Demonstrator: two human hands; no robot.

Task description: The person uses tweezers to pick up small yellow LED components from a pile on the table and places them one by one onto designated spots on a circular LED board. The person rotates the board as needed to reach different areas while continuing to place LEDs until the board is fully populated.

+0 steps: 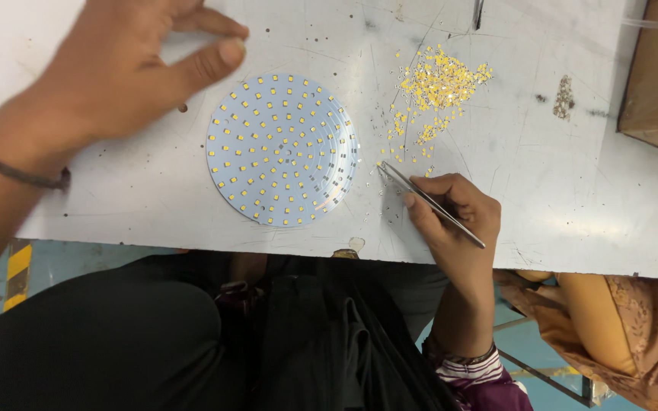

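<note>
Your right hand (455, 209) pinches the tweezers (429, 202) pen-style, their tips closed or nearly so just off the disc's (282, 149) right rim; whether a chip sits between them is too small to tell. A sideways nudge there could, I judge, knock placed chips off their pads, or flick loose ones off the table's (573, 190) near edge. Your left hand (127, 65) hovers loosely curled, holding nothing, above the disc's upper left, with the chip pile (437, 85) toward the far edge.

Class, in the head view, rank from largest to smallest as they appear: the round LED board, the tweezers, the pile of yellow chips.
1. round LED board
2. pile of yellow chips
3. tweezers
</note>
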